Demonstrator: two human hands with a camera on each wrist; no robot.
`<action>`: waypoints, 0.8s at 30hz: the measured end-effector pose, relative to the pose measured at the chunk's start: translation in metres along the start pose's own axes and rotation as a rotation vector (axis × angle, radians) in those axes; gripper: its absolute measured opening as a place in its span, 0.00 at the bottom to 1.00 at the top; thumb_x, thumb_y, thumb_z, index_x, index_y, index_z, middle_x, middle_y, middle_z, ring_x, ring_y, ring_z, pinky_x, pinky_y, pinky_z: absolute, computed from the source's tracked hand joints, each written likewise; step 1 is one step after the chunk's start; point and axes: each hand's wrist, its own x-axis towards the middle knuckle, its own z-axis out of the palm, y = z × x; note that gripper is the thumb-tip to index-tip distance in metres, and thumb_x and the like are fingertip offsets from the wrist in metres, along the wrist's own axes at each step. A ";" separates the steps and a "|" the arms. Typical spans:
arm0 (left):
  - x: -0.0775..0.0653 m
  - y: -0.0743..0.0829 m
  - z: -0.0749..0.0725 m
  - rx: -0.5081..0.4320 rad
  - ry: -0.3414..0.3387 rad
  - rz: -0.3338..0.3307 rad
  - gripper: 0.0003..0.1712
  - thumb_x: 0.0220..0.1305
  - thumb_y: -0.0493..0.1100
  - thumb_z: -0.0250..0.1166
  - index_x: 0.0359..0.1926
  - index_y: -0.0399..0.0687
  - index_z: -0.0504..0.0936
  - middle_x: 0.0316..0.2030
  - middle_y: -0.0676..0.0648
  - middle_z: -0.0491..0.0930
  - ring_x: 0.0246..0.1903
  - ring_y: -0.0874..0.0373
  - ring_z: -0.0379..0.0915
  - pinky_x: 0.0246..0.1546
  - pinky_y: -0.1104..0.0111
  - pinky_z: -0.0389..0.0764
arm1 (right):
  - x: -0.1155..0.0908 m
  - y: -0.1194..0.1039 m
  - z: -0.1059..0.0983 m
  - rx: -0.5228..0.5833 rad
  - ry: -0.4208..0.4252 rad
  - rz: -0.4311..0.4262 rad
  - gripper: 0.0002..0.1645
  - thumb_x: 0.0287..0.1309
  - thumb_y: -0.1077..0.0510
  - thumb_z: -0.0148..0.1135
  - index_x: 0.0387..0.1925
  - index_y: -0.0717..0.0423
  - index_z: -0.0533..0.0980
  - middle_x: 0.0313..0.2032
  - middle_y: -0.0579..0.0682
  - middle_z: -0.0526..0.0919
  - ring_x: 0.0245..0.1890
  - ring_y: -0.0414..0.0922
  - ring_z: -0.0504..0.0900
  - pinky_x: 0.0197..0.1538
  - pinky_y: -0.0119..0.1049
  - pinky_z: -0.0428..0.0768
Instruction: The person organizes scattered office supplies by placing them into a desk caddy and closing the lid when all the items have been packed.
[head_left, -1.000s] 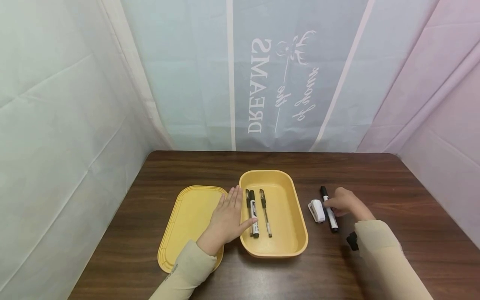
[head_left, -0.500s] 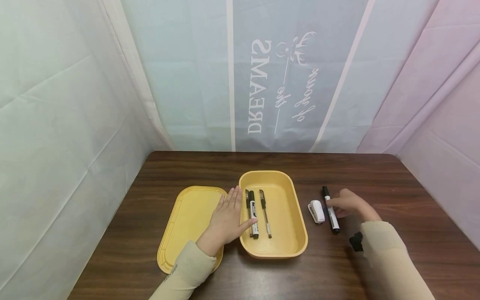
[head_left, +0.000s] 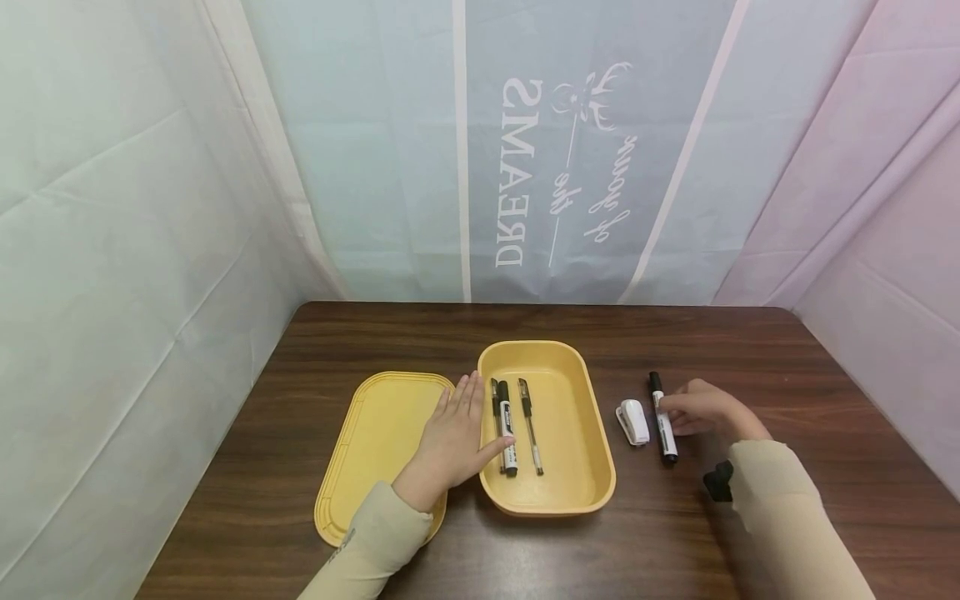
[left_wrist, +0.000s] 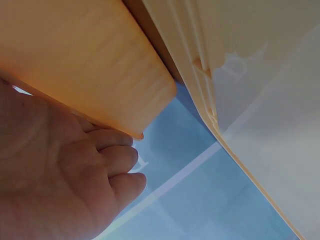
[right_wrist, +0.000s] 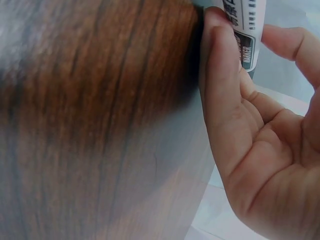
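Nearest on my feed, two cream sleeves run out of the lower edge, cut off, with a black object by the right cuff that I can't identify. A yellow lid lies on the counter, partly covered by the left hand. That hand lies flat, fingers straight against the left rim of a yellow plastic box, thumb reaching over inside, I'd judge to steady it. Within lie a capped marker and two gel pens, one mostly hidden beside that marker. Right of the box sits a small white stapler; just past it, the right hand pinches a second marker near its middle, probably for balance. I can't tell whether that marker rests on the wood. Farthest back hangs a pale curtain with reversed lettering.
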 end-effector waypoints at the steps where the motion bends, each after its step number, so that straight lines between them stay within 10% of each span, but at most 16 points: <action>1: 0.000 0.000 0.001 0.003 0.002 0.001 0.53 0.65 0.71 0.45 0.71 0.31 0.47 0.72 0.36 0.45 0.71 0.45 0.40 0.68 0.53 0.47 | 0.000 0.001 0.000 0.006 0.000 0.003 0.15 0.54 0.61 0.56 0.34 0.74 0.77 0.27 0.52 0.75 0.27 0.43 0.79 0.36 0.39 0.83; 24: -0.002 -0.001 0.007 0.004 0.008 0.004 0.53 0.65 0.71 0.44 0.71 0.31 0.47 0.72 0.36 0.44 0.71 0.46 0.39 0.69 0.54 0.46 | 0.006 0.012 -0.003 0.027 -0.041 -0.019 0.12 0.56 0.60 0.57 0.32 0.69 0.76 0.28 0.52 0.74 0.29 0.42 0.79 0.36 0.38 0.83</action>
